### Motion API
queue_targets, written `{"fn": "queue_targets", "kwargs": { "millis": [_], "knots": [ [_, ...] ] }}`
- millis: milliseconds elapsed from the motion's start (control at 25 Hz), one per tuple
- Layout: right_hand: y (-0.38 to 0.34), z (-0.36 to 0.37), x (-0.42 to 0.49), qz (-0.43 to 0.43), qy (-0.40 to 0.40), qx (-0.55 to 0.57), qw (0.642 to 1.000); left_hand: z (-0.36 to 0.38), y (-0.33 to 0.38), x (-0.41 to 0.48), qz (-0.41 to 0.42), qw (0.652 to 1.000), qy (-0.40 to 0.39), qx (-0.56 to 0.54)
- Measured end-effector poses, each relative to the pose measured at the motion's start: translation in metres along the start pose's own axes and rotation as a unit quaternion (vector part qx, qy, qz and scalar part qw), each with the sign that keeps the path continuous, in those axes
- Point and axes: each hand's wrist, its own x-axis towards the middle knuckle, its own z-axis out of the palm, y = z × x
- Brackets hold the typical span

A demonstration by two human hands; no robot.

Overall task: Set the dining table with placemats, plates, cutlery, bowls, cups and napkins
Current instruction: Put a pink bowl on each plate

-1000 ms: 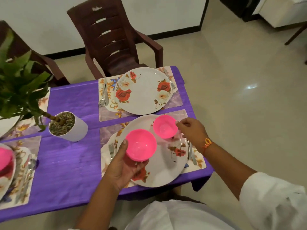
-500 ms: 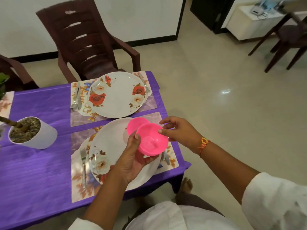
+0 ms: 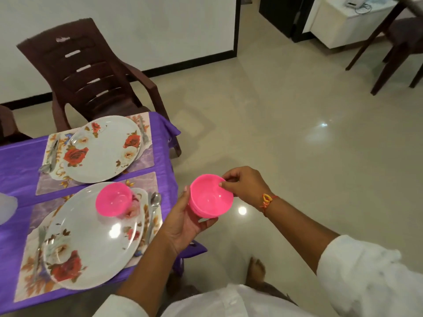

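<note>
Left hand (image 3: 183,227) grips the nested pink bowls (image 3: 211,197) from beneath, fingers curled round them, beyond the bench's (image 3: 20,154) right edge, over the floor. Right hand (image 3: 245,186) pinches the top bowl's far rim. A single pink bowl (image 3: 113,199) sits on the near plate (image 3: 91,243), by the near right corner. A spoon (image 3: 153,209) lies just beside that plate.

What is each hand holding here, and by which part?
Both hands hold the pink bowls, apparently a nested stack. The left hand cups the underside and side; the right hand pinches the top bowl's rim.
</note>
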Motion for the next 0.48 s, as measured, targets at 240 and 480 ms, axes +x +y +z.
{"fn": "queue_targets", "kwargs": {
  "millis": [240,480],
  "knots": [
    [0.025,-0.058,0.032,0.021,0.020,0.073,0.997,0.066,-0.011,0.032,0.019,0.999,0.016,-0.020],
    [0.001,-0.073,0.104,0.075,0.026,0.193,0.978,0.083,0.030,0.069,0.074,0.992,0.059,-0.086]
  ]
}}
